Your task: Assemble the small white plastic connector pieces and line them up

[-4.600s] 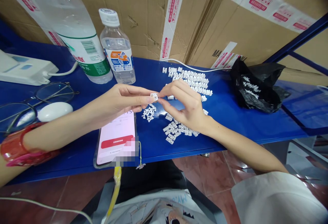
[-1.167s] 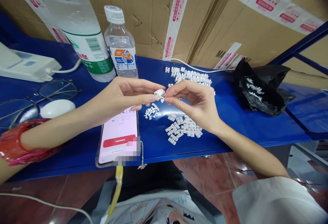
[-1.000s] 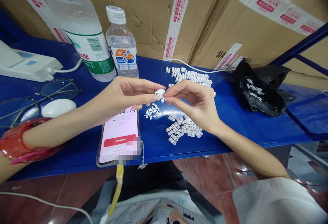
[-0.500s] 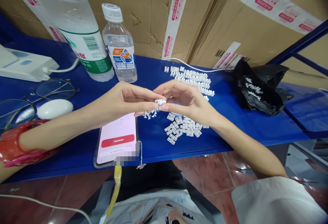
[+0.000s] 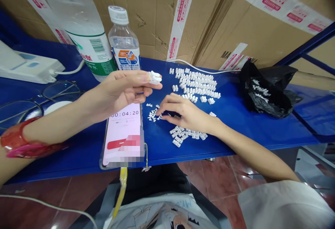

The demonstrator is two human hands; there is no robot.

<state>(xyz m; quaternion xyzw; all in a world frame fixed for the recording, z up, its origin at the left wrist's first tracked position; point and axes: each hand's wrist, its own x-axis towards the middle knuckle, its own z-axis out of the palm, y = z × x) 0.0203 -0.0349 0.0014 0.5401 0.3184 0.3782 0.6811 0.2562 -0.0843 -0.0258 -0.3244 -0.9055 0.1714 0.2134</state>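
Observation:
My left hand (image 5: 123, 90) is raised above the blue table (image 5: 235, 117) and pinches a small white plastic piece (image 5: 154, 77) between thumb and fingertips. My right hand (image 5: 183, 112) rests low on the table, fingertips down on a little heap of tiny white clips (image 5: 152, 113). Under its wrist lies a pile of white block pieces (image 5: 183, 134). Farther back, rows of assembled white pieces (image 5: 199, 84) are lined up.
A phone (image 5: 124, 134) showing a timer lies by the front edge. Two water bottles (image 5: 124, 44) stand at the back left, near a white power strip (image 5: 26, 66), glasses (image 5: 39, 98) and a red bracelet on my wrist. A black bag (image 5: 267, 86) sits right; cardboard boxes (image 5: 209, 19) behind.
My hands have separated. The left hand lifted up and back with the white piece; the right hand dropped to the small clips on the table.

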